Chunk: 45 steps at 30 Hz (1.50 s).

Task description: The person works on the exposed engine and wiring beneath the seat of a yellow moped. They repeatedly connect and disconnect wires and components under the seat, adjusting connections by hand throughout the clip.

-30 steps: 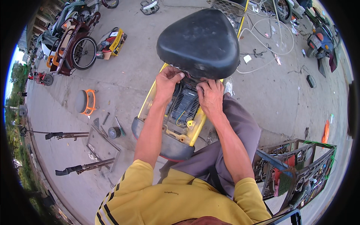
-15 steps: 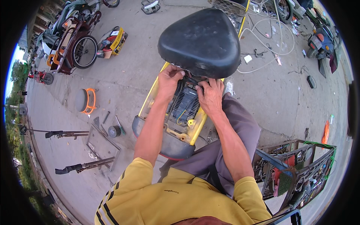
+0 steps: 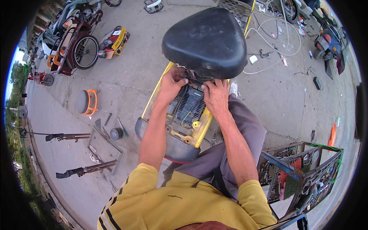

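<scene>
My left hand (image 3: 172, 85) pinches one end of a dark cable (image 3: 195, 81) just below the black seat (image 3: 207, 42). Facing it, my right hand (image 3: 217, 96) has its thumb and fingers closed on the same cable's other side. The cable stretches between them, over a ribbed black box (image 3: 190, 104) set in the yellow frame (image 3: 203, 132) of a small vehicle. A thin yellow wire (image 3: 185, 119) runs across the lower part of that box. More wires bunch up under the seat, where its overhang hides part of them.
On the ground to the left lie a metal frame (image 3: 121, 153), a roll of tape (image 3: 116, 133) and hand tools, with an orange-legged stool (image 3: 92, 102) beyond. A tool-filled metal rack (image 3: 303, 168) stands at lower right. A pale hose (image 3: 300, 38) coils at upper right.
My hands have shifted slightly and drawn the dark cable out toward me, so it shows more clearly between my fingers. The seat and vehicle stay put.
</scene>
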{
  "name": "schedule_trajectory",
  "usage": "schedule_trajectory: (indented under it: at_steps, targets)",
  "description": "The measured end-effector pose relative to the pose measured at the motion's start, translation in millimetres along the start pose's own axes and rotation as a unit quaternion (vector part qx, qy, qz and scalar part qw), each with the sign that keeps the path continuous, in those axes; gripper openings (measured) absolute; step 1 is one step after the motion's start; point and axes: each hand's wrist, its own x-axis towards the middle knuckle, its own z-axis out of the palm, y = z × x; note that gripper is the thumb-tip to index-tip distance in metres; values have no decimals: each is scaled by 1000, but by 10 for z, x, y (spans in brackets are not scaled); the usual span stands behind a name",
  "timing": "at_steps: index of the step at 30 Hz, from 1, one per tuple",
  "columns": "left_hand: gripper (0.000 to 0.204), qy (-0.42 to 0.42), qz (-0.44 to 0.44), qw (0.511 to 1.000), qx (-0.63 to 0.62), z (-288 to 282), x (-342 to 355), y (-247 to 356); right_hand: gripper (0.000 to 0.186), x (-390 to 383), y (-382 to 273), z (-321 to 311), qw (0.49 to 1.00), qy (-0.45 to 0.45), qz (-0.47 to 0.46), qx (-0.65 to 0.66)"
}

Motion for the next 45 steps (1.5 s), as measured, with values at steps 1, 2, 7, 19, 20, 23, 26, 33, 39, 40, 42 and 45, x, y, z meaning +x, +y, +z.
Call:
schedule_trajectory:
  at_steps: [1, 2, 7, 19, 20, 23, 26, 33, 39, 40, 42, 45]
  targets:
    - [36, -9, 3, 1000, 8, -8, 0, -26, 15, 6, 8, -2, 1000, 1, -6, -3]
    - [36, -6, 1, 1000, 15, -5, 3, -36, 15, 9, 13, -4, 1000, 2, -12, -7]
    - [33, 28, 0, 1000, -2, 93, 41, -42, 15, 5, 18, -35, 1000, -3, -10, 2]
    - [21, 54, -4, 999, -5, 167, 154, -101, 15, 14, 8, -63, 1000, -1, 3, 5]
    - [21, 53, -4, 999, -5, 167, 158, -106, 15, 12, 13, -58, 1000, -1, 3, 4]
    - [21, 53, -5, 999, -1, 166, 176, -121, 14, 5, 25, -46, 1000, -19, 15, 7]
    - [22, 54, -5, 998, 8, 167, 191, -127, 14, -4, 50, -25, 1000, -15, 8, 11]
    - [22, 55, -16, 998, 20, 165, 203, -99, 13, -1, 79, -59, 999, -35, 16, 22]
    - [20, 32, -54, 998, 5, 88, 132, 69, 14, 22, 99, -118, 998, -29, 24, 49]
    - [21, 27, -62, 998, -1, 75, 126, 92, 15, 21, 99, -145, 998, -31, 26, 54]
    - [21, 22, -80, 997, -2, 37, 130, 86, 15, 16, 101, -160, 997, -34, 29, 61]
    - [22, 20, -87, 996, 1, 8, 135, 59, 16, 18, 105, -164, 997, -36, 34, 64]
